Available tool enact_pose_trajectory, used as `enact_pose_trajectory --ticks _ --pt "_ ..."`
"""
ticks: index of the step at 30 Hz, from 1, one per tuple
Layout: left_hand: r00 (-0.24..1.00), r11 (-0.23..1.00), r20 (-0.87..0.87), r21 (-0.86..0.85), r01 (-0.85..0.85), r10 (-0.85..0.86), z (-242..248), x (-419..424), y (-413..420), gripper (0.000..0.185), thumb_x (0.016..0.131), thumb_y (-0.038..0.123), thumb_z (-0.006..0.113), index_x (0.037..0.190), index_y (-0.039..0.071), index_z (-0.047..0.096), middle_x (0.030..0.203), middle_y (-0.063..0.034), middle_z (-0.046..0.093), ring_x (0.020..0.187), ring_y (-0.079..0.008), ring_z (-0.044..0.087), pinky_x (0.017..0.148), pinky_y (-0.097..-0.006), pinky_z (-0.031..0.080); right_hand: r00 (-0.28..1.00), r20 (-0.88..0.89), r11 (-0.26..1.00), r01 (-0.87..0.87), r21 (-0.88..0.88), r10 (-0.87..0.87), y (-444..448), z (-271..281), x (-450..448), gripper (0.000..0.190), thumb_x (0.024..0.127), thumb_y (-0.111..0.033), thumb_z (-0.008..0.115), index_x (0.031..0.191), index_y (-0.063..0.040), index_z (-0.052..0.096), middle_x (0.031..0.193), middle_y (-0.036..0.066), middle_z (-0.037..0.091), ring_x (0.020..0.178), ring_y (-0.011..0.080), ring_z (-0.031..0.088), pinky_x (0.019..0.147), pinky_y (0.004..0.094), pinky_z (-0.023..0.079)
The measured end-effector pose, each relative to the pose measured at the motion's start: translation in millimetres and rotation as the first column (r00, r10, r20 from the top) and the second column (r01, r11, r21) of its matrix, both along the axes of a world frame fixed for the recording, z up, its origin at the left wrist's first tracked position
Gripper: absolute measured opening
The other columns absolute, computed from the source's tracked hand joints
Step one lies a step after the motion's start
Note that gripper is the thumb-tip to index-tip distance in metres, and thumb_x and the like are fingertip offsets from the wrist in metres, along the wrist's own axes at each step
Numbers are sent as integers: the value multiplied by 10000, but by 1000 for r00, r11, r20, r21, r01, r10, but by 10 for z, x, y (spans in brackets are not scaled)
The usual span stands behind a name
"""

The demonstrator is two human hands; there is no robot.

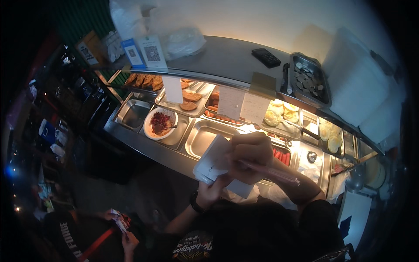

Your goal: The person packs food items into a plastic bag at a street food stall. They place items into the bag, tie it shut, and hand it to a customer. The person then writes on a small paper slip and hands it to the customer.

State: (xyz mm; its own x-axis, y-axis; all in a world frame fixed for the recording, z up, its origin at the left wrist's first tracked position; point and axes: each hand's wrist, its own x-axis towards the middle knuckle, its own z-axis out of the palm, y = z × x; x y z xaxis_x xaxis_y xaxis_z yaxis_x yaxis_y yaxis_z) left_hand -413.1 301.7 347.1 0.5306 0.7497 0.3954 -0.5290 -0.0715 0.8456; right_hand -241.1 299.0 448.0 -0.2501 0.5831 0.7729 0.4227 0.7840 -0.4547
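My left hand (211, 191), with a dark band on the wrist, holds up a small white notepad (212, 159) with a little handwriting on its page. In my right hand (250, 157) is a pen with a pinkish, see-through barrel (278, 173), slanting back towards my forearm. That fist rests against the pad's right side; the pen tip is hidden behind my fingers. Both hands are above the front edge of a lit steel food counter (154, 150). Just beyond the pad lies a bare steel pan (199, 137). Red sausages (282, 156) show beside my right wrist.
A white bowl (148, 126) with a spoon, fried patties (191, 96) and fried eggs (275, 114) fill the counter. On the shelf above sit a calculator (266, 57), a coin tray (322, 98) and printed-code stands (153, 54). At lower left, another person's hands (130, 241) hold papers.
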Motion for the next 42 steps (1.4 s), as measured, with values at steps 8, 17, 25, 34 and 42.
enact_pose_trajectory --ticks 8,17,25,34,42 --pt "1000 997 -15 -78 -11 10 83 16 -23 273 886 -9 564 1158 -22 543 1053 -69 615 953 -124 598 793 -256 499 999 -35 999 8 -32 -9 -9 -29 -9 153 608 -36 654 645 -70 509 580 34 439 456 190 488 404 319 363" --pt "997 995 -79 -89 -34 27 127 19 -12 246 863 -13 581 1108 -18 560 970 -54 617 869 -112 596 740 -247 488 1000 -20 1000 -7 -26 6 -6 -31 4 181 612 -43 675 639 -63 497 583 37 433 453 192 475 404 315 359" --pt "993 997 -109 -44 -60 55 119 14 -11 225 862 -24 553 1087 -23 564 946 -53 615 856 -114 596 730 -252 489 999 -29 1000 14 -2 -14 12 -28 2 208 610 -44 677 614 -63 471 593 35 428 474 202 474 412 325 354" --pt "994 998 -94 -23 -61 58 73 12 -7 254 869 -41 506 1117 -36 558 990 -75 622 915 -139 601 771 -275 498 983 184 1000 4 23 -8 27 54 38 203 605 -43 683 619 -79 484 588 20 434 491 190 475 423 313 367" --pt "994 997 -75 3 -74 73 -18 3 -14 259 899 -21 481 1152 -31 538 1017 -74 615 916 -130 598 775 -267 497 991 -81 983 -115 -145 104 15 -63 9 193 592 -63 695 631 -81 508 606 23 462 514 181 496 447 311 388"
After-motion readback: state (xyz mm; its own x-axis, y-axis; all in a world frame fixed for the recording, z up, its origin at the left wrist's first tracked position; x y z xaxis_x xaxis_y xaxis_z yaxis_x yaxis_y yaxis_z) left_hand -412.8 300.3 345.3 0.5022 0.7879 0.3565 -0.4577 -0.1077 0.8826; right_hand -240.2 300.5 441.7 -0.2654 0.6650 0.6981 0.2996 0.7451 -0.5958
